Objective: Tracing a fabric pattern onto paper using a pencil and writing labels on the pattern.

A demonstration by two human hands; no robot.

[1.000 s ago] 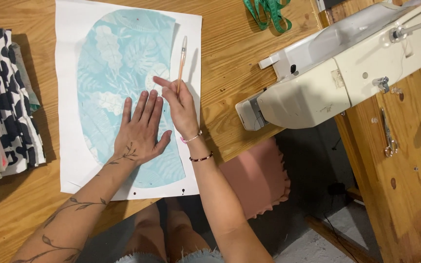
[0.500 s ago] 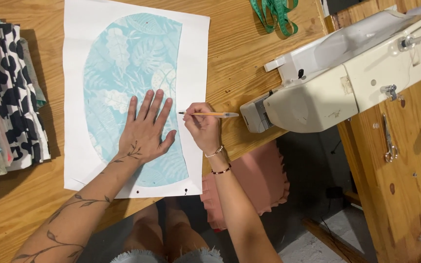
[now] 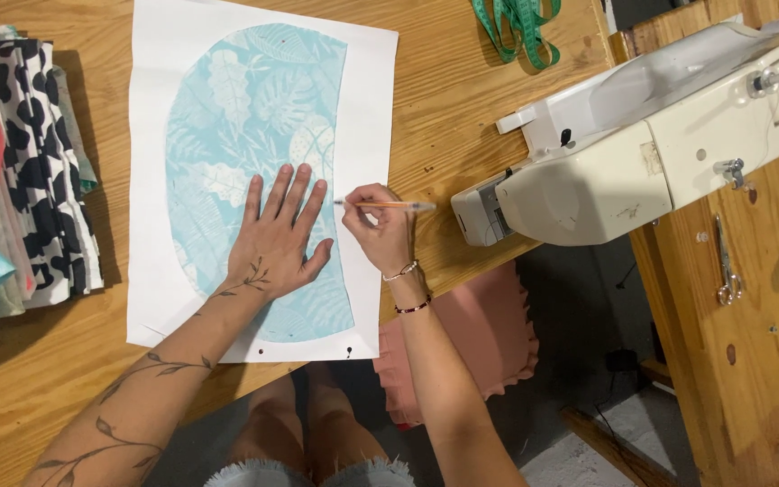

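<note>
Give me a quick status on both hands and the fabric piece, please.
Left hand flat on the blue leaf-print fabric, pinning it to the white paper. Right hand grips a pen, tip at the fabric's edge. Nothing in the way.

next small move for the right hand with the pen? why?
Probably draw the pen on along the fabric's right edge, toward the person. Its tip sits at that edge on the white paper, held by the right hand, while the left hand lies flat on the fabric, pinning it. The edge runs on below the tip.
</note>
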